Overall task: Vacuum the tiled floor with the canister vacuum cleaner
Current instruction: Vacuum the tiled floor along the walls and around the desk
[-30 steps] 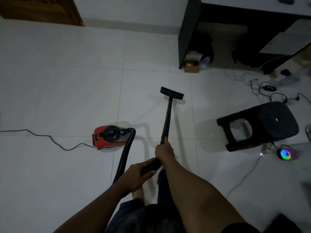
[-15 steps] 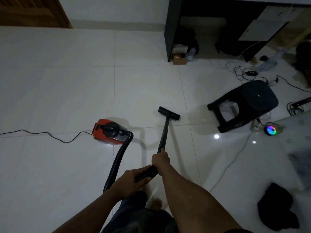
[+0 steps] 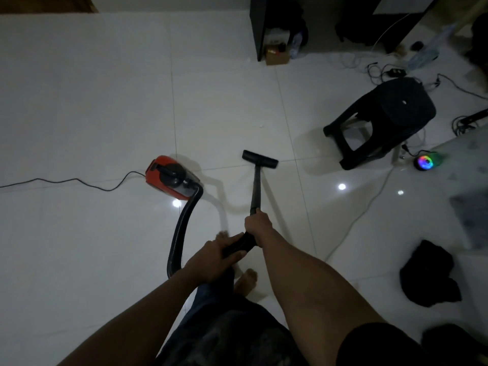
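A red canister vacuum cleaner (image 3: 169,177) sits on the white tiled floor (image 3: 92,101), left of centre. Its black hose (image 3: 182,228) curves down toward me. My left hand (image 3: 211,260) grips the black handle end of the wand (image 3: 255,186). My right hand (image 3: 257,229) grips the wand a little higher up. The black floor nozzle (image 3: 260,159) lies flat on the tiles ahead of me, on a grout line.
The black power cord (image 3: 66,182) runs left from the canister. A black plastic stool (image 3: 383,120) lies tipped at the right beside a glowing mouse (image 3: 425,162) and tangled cables (image 3: 390,72). Dark cloth (image 3: 427,276) lies at lower right. A black desk (image 3: 257,27) and cardboard box (image 3: 276,55) stand behind.
I have stepped back and pulled the wand with me, so the nozzle has slid toward me across the tiles. Both hands keep the same hold. The dark cloth has come into view.
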Tool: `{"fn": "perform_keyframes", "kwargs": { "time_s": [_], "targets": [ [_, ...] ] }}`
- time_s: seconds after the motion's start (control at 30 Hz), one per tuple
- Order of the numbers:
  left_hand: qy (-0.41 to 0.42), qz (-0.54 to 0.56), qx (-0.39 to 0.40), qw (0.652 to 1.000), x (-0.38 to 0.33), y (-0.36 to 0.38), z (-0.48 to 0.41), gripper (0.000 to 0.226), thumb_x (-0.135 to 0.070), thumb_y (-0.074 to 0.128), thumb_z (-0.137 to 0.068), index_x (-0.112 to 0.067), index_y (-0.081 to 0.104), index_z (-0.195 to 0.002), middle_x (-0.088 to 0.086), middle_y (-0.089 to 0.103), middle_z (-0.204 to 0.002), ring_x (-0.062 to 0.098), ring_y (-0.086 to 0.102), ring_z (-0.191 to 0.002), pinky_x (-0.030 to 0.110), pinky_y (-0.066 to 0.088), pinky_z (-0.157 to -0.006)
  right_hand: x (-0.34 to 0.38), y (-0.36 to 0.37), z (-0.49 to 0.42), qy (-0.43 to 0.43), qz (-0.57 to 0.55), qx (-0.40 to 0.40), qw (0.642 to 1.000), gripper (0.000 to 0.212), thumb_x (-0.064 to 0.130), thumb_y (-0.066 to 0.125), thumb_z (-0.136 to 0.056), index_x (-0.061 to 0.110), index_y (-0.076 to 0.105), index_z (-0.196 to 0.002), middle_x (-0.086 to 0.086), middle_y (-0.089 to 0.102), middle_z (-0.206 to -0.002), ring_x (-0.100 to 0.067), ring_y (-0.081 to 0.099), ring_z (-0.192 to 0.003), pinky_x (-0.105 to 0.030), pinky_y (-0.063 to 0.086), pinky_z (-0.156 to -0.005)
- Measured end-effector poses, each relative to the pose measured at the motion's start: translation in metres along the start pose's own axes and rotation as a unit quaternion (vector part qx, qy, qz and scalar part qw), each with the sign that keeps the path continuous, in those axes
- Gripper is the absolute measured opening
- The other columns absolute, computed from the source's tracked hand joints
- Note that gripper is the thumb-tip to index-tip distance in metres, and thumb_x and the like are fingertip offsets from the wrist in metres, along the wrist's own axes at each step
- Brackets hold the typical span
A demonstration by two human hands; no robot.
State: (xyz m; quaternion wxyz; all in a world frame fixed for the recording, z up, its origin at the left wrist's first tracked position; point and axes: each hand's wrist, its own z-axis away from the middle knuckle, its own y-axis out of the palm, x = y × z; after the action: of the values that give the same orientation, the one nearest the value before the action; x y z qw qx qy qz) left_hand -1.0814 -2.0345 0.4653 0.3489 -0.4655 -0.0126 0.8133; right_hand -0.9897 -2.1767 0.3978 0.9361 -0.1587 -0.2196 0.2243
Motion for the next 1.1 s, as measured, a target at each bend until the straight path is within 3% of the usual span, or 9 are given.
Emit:
{"fn": "perform_keyframes", "kwargs": {
  "time_s": [0.3, 0.5, 0.67, 0.77, 0.87, 0.93, 0.97, 1.03, 1.1],
  "targets": [
    [-0.025, -0.071, 0.029, 0.997, -0.001, 0.002, -0.025, 0.053, -0.048, 0.052, -0.097, -0.044, 0.036, -0.147, 0.002, 0.071, -0.094, 0.003, 0.061, -0.070, 0.022, 0.049, -0.073, -0.014, 0.009, -0.042, 0.011, -0.101, 0.022, 0.995, 0.056, 0.034, 0.038, -0.103, 0.035, 0.021, -0.157, -0.011, 0.059, -0.123, -0.029, 0.062, -0.103, -0.049, 0.055, -0.092],
    [-0.055, -0.094, 0.050, 0.993, 0.013, -0.010, -0.067, 0.053, -0.052, 0.050, -0.096, -0.040, 0.039, -0.146, 0.007, 0.070, -0.113, 0.015, 0.067, -0.092, 0.030, 0.052, -0.086, 0.000, 0.009, -0.076, 0.068, -0.286, 0.062, 0.954, 0.054, 0.022, 0.042, -0.104, 0.043, 0.029, -0.152, -0.017, 0.062, -0.117, -0.025, 0.062, -0.073, -0.047, 0.059, -0.082],
    [-0.055, -0.040, 0.092, 0.993, 0.021, -0.016, -0.098, 0.052, -0.040, 0.052, -0.099, -0.043, 0.035, -0.148, 0.003, 0.069, -0.117, 0.002, 0.062, -0.084, 0.013, 0.041, -0.073, 0.007, 0.022, -0.111, 0.057, -0.171, 0.026, 0.983, 0.059, 0.030, 0.038, -0.101, 0.050, 0.017, -0.153, -0.005, 0.060, -0.110, -0.025, 0.063, -0.082, -0.050, 0.060, -0.083],
    [-0.091, -0.025, 0.120, 0.988, 0.032, -0.018, -0.117, 0.055, -0.037, 0.053, -0.099, -0.040, 0.032, -0.150, 0.005, 0.066, -0.125, 0.010, 0.065, -0.102, 0.011, 0.044, -0.080, 0.013, 0.027, -0.121, 0.058, -0.117, 0.011, 0.991, 0.060, 0.033, 0.037, -0.103, 0.050, 0.011, -0.154, -0.007, 0.063, -0.115, -0.027, 0.066, -0.087, -0.047, 0.060, -0.081],
    [-0.109, -0.033, 0.135, 0.984, 0.035, -0.018, -0.134, 0.058, -0.031, 0.052, -0.100, -0.035, 0.029, -0.153, 0.009, 0.066, -0.125, 0.012, 0.065, -0.100, 0.007, 0.043, -0.072, 0.019, 0.027, -0.134, 0.051, -0.098, 0.005, 0.994, 0.060, 0.034, 0.038, -0.103, 0.048, 0.010, -0.154, -0.008, 0.064, -0.114, -0.026, 0.066, -0.085, -0.047, 0.060, -0.080],
    [-0.119, -0.039, 0.131, 0.983, 0.038, -0.020, -0.150, 0.060, -0.037, 0.051, -0.100, -0.033, 0.027, -0.154, 0.019, 0.055, -0.138, 0.021, 0.059, -0.115, 0.018, 0.046, -0.092, 0.031, 0.024, -0.148, 0.051, -0.090, 0.000, 0.995, 0.061, 0.034, 0.039, -0.103, 0.048, 0.010, -0.155, -0.009, 0.064, -0.110, -0.028, 0.067, -0.083, -0.047, 0.060, -0.078],
    [-0.124, -0.046, 0.126, 0.983, 0.038, -0.020, -0.157, 0.063, -0.045, 0.049, -0.097, -0.035, 0.026, -0.154, 0.026, 0.046, -0.144, 0.033, 0.051, -0.127, 0.034, 0.044, -0.105, 0.036, 0.022, -0.153, 0.051, -0.085, -0.001, 0.995, 0.061, 0.034, 0.040, -0.103, 0.049, 0.010, -0.154, -0.010, 0.064, -0.108, -0.029, 0.068, -0.083, -0.048, 0.061, -0.076],
    [-0.145, -0.047, 0.121, 0.981, 0.037, -0.025, -0.172, 0.070, -0.058, 0.044, -0.090, -0.040, 0.023, -0.153, 0.029, 0.040, -0.147, 0.046, 0.040, -0.134, 0.054, 0.036, -0.112, 0.050, 0.015, -0.164, 0.043, -0.072, -0.003, 0.996, 0.062, 0.033, 0.041, -0.103, 0.049, 0.010, -0.154, -0.012, 0.065, -0.109, -0.031, 0.069, -0.081, -0.049, 0.061, -0.075],
    [-0.139, -0.013, 0.105, 0.985, 0.027, -0.032, -0.183, 0.062, -0.052, 0.047, -0.096, -0.039, 0.026, -0.153, 0.016, 0.055, -0.134, 0.034, 0.050, -0.127, 0.048, 0.038, -0.110, 0.065, 0.005, -0.171, 0.032, -0.053, 0.001, 0.998, 0.063, 0.032, 0.041, -0.103, 0.047, 0.009, -0.155, -0.013, 0.064, -0.113, -0.030, 0.068, -0.082, -0.048, 0.061, -0.078]
  ]
}}
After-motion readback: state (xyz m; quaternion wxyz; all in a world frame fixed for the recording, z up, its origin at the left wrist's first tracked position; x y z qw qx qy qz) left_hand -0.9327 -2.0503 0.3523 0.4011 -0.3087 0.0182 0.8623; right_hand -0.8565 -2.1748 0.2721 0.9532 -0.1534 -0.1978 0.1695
